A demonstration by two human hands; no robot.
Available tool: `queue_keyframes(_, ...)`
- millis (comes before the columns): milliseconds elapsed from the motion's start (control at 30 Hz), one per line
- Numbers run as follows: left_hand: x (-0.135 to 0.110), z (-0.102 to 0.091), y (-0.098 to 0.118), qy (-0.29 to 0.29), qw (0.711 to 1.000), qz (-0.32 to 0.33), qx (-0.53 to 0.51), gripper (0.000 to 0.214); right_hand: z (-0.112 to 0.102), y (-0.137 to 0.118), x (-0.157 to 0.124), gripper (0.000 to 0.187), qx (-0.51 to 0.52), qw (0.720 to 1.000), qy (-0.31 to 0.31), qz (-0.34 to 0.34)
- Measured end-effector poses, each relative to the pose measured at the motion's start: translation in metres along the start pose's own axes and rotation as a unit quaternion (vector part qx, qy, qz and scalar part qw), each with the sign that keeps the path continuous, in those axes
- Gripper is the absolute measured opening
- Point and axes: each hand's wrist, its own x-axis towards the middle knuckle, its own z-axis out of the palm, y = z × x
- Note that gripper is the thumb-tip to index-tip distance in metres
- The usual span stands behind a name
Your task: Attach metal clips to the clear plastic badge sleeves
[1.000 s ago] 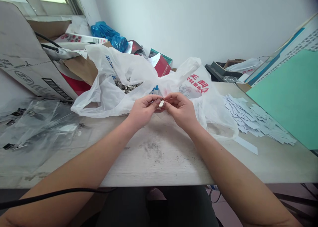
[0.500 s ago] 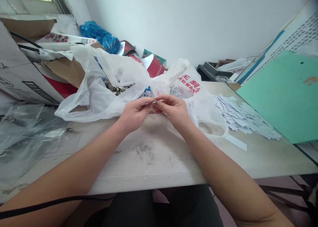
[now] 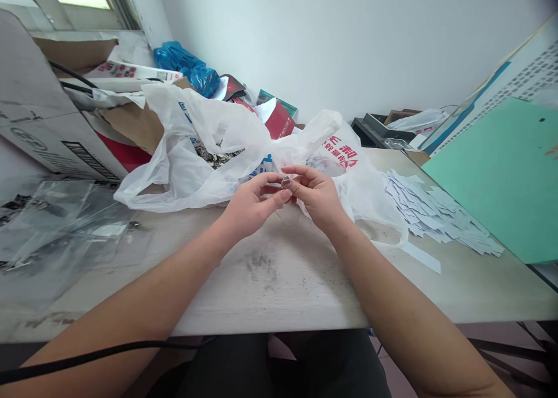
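Observation:
Just above the table, in front of the white plastic bags, my two hands meet fingertip to fingertip. Between the thumb and index finger of my right hand (image 3: 317,197) is a small shiny metal piece (image 3: 286,180), too small to name more exactly. My left hand (image 3: 250,207) is curled around the near side of it, index fingertip at the piece and thumb a little lower. Behind my left hand, the open white bag (image 3: 170,180) holds many small metal pieces (image 3: 218,157). A second white bag with red print (image 3: 335,157) lies behind my right hand.
Clear plastic bags with dark metal bits (image 3: 56,223) lie at left beside a cardboard box (image 3: 56,131). At right are a pile of white paper slips (image 3: 427,206) and a green board (image 3: 501,177). A black cable (image 3: 108,351) crosses the table's front edge.
The view has shifted slightly, moving everything right and down in the picture. My left thumb has slid lower, opening a gap to its index finger, and more of the metal piece shows.

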Motion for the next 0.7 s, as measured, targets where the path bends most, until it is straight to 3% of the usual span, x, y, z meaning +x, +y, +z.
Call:
queue_keyframes(67,0.000,-0.002,0.008,0.035,0.999,0.007,0.027,0.042,0.000,-0.001,-0.003,0.051,-0.011,0.999,-0.026,-0.015)
queue_keyframes(133,-0.004,-0.007,0.021,0.087,0.994,0.029,0.059,0.036,-0.001,-0.003,-0.007,0.039,-0.033,0.998,-0.004,-0.057)
queue_keyframes(200,-0.017,-0.016,0.038,0.146,0.985,0.056,0.077,0.032,-0.007,-0.005,-0.008,0.024,-0.084,0.984,0.087,-0.132)
queue_keyframes(300,-0.053,-0.042,0.061,0.268,0.951,0.112,0.106,0.023,-0.030,-0.005,0.000,0.016,-0.206,0.918,0.252,-0.228)
queue_keyframes(367,-0.082,-0.070,0.072,0.381,0.899,0.144,0.163,0.018,-0.051,-0.003,0.012,0.024,-0.303,0.876,0.305,-0.220)
queue_keyframes(433,-0.109,-0.108,0.081,0.485,0.826,0.137,0.252,0.019,-0.071,0.002,0.025,0.034,-0.413,0.848,0.289,-0.162)
queue_keyframes(467,-0.119,-0.129,0.084,0.547,0.769,0.146,0.297,0.023,-0.078,0.005,0.031,0.041,-0.466,0.835,0.261,-0.132)
queue_keyframes(500,-0.125,-0.153,0.087,0.566,0.739,0.127,0.343,0.028,-0.084,0.008,0.035,0.048,-0.514,0.820,0.231,-0.105)
queue_keyframes(533,-0.128,-0.176,0.090,0.525,0.756,0.069,0.384,0.032,-0.088,0.011,0.038,0.055,-0.551,0.808,0.199,-0.073)
queue_keyframes(600,-0.125,-0.223,0.091,0.525,0.748,-0.022,0.406,0.032,-0.091,0.016,0.041,0.065,-0.596,0.789,0.148,-0.014)
queue_keyframes(667,-0.116,-0.263,0.090,0.554,0.714,-0.124,0.409,0.025,-0.090,0.019,0.041,0.065,-0.614,0.779,0.128,0.029)
queue_keyframes(700,-0.111,-0.278,0.088,0.563,0.685,-0.182,0.425,0.037,-0.089,0.019,0.040,0.063,-0.616,0.776,0.128,0.039)
